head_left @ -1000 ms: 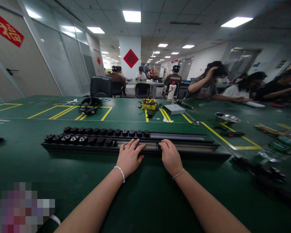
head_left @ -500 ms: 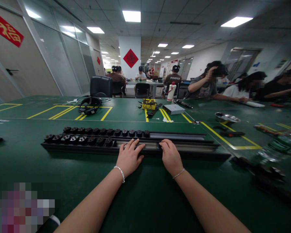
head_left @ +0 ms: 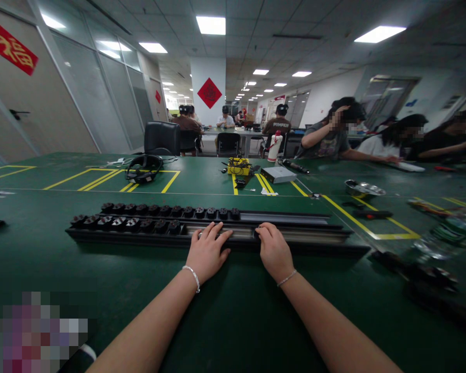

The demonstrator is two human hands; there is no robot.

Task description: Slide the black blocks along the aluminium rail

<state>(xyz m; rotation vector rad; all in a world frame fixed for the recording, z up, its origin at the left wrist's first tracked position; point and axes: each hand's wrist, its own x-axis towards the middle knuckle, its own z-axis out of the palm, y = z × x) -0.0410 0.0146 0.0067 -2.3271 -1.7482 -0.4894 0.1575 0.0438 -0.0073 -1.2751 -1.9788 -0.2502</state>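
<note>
Two long black power-track rails lie side by side across the table, a front rail and a rear rail. Black socket modules sit in a row along the left part of the front rail. Another row of socket modules fills the rear rail's left part. My left hand rests with spread fingers on the front rail's bare channel, right of its row. At the same rail, my right hand has its fingers closed on a small black socket module, partly hidden by the fingertips.
Farther back are a black headset, a yellow box with cables, a grey box and a white bottle. To the right lie a metal bowl, a plastic bottle and dark parts. Several people sit beyond.
</note>
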